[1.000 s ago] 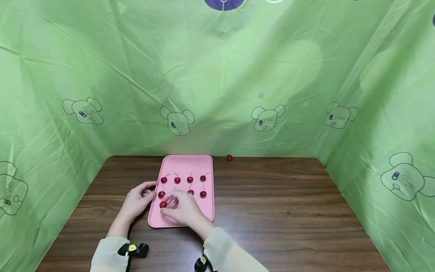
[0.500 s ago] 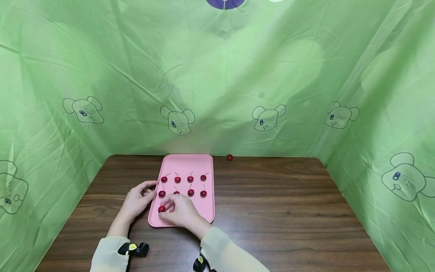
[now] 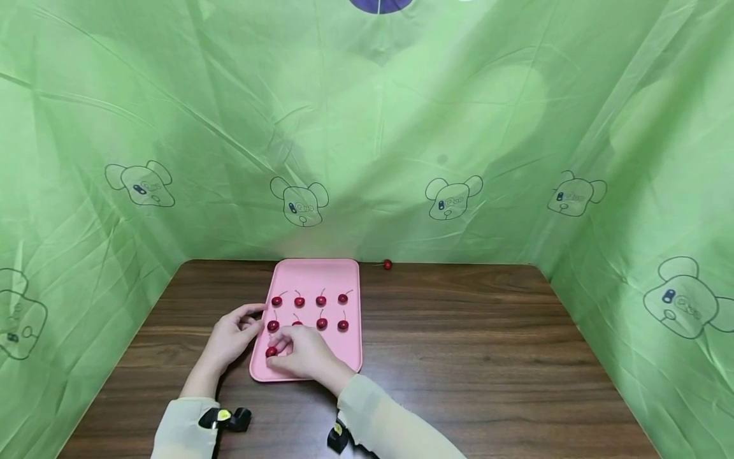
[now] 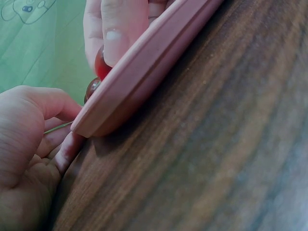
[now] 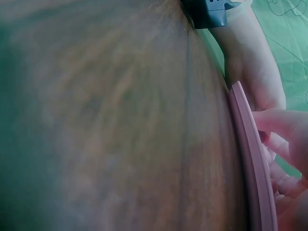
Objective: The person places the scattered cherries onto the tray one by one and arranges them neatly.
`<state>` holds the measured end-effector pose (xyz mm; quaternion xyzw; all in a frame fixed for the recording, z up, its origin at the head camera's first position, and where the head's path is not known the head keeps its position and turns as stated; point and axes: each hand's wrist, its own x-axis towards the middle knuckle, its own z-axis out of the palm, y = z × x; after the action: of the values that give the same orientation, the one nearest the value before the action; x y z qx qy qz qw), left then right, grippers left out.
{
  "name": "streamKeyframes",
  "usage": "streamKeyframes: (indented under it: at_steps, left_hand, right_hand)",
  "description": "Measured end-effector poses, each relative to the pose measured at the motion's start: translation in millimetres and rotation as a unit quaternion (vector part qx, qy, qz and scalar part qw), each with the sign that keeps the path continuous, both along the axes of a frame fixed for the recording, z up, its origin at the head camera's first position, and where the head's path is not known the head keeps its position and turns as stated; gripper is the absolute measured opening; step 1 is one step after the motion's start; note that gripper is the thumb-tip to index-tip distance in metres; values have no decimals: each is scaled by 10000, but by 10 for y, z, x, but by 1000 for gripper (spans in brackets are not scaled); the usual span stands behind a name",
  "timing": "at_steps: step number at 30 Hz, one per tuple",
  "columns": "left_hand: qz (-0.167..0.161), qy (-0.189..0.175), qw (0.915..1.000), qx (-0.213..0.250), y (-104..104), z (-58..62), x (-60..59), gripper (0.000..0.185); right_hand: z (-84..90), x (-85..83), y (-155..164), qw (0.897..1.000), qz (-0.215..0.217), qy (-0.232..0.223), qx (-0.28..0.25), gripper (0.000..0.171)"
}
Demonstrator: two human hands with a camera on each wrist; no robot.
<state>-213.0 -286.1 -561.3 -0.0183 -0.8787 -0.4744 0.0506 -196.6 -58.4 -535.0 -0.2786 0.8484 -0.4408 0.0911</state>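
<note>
A pink tray (image 3: 312,274) lies on the wooden table with several red cherries on it, mostly in two rows, stems pointing away. My right hand (image 3: 306,352) is over its near-left part, thumb and fingers pinching a cherry (image 3: 271,352) low over the tray. In the left wrist view this cherry (image 4: 102,66) shows red beside the thumb. Fingers of the right hand partly hide one cherry (image 3: 297,323) of the nearer row. My left hand (image 3: 230,338) touches the tray's left edge, index finger extended, thumb against the rim.
One more cherry (image 3: 387,264) lies at the table's back edge, right of the tray. Green cloth (image 3: 378,159) hangs behind and along both sides of the table (image 3: 470,350). Each wrist carries a black camera, such as the left wrist camera (image 3: 226,419).
The right hand has moved slightly left and toward the near edge of the tray, taking the cherry with it. The left hand stays at the tray's edge.
</note>
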Motion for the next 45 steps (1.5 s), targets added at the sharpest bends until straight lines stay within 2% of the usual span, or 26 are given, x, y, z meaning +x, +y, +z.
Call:
streamKeyframes:
  at_steps: [9, 14, 20, 26, 35, 45]
  left_hand:
    - [-27, 26, 10000, -1, -5, 11, -7, 36]
    - [-25, 42, 10000, 2, -6, 10, -5, 36]
    - [-4, -37, 10000, -28, -2, 4, -6, 37]
    - [15, -59, 10000, -24, 13, 10, -11, 38]
    - [54, -166, 9998, -29, 28, 5, -15, 37]
    - [60, -228, 9997, 26, 3, 2, 0, 37]
  right_hand:
    - [-19, -20, -39, 9993, 138, 250, 258, 25]
    - [-11, -18, -27, 9993, 140, 189, 277, 26]
    - [-11, -12, -1, 10000, 40, -12, 67, 26]
    - [51, -21, 117, 9987, -98, -151, -474, 29]
    - [194, -183, 399, 9963, -279, -94, -813, 29]
    - [412, -462, 776, 9921, -678, -33, -1055, 31]
